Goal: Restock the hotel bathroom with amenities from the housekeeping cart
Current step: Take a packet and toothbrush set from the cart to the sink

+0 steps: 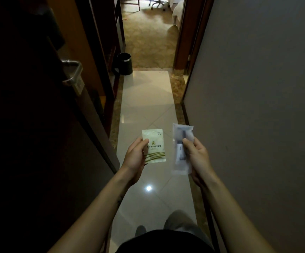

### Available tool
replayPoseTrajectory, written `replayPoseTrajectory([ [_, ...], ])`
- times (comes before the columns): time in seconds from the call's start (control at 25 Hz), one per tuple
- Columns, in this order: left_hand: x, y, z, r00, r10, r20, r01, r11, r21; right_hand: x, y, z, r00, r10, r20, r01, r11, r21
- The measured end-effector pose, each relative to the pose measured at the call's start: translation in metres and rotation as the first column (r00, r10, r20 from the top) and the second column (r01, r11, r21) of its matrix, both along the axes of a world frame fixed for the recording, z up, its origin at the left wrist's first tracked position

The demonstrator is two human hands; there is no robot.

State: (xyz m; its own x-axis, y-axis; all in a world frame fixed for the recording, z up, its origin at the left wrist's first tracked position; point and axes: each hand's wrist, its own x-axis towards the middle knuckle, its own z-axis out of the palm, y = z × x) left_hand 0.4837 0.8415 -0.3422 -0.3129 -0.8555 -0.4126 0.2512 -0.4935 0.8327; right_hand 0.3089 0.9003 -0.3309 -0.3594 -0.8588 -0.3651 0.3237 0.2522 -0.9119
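Carry step, judged: two amenity packs are held in front of the body, in an entry corridor. Neither cart nor bathroom is seen in view.

The left hand (136,156) is closed on a green sachet (154,147); it is pinched at its left edge, thumb on the printed face, fingers behind. The right hand (196,154) is closed on a clear pouch (181,148), gripped at its right edge about mid-height; a razor-like item and a small tube are made out inside, contents not certain. The two packs are held upright, side by side, near but apart, above the tiled floor (148,106).

Done well, judged:
- Edge pinches are adequate for packs this light; squeezing of the tube is to be avoided.
- The pouch is floppy below the grip; it is better supported lower so nothing slides out.
- The packs are best carried separately, one per hand, so each can be set down without regrasping.
- The dark door (29,125) and its handle (72,73) on the left are close; the left elbow should be tucked in when passing.
- The wall (257,88) on the right is close too.
- The glossy floor may be slippery; steps should be short.
- The waste bin (124,63) stands ahead at the carpet (148,37) edge and is to be passed clear.
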Motion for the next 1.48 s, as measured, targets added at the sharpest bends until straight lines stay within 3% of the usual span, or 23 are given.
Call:
replayPoseTrajectory([
  [0.32,-0.076,-0.181,-0.02,0.997,0.061,0.041,-0.062,0.998,0.014,-0.073,-0.188,-0.026,0.997,-0.043,0.071,0.043,0.999,0.002],
  [0.8,-0.206,-0.432,-0.001,0.985,0.154,0.074,-0.155,0.988,0.002,-0.198,-0.446,-0.003,0.994,0.086,0.071,-0.082,0.995,-0.056],
  [1.16,-0.248,-0.64,-0.029,0.992,0.075,0.097,-0.077,0.997,0.019,-0.237,-0.646,-0.023,0.996,0.061,0.061,-0.061,0.998,-0.004],
  [1.28,-0.256,-0.726,-0.022,0.999,0.008,0.038,-0.01,0.998,0.054,-0.243,-0.731,-0.016,1.0,-0.014,0.001,0.014,0.999,0.032],
  [1.48,-0.257,-0.856,-0.008,0.993,-0.116,-0.003,0.116,0.993,0.002,-0.25,-0.845,0.004,0.998,0.055,-0.026,-0.057,0.997,-0.052],
])
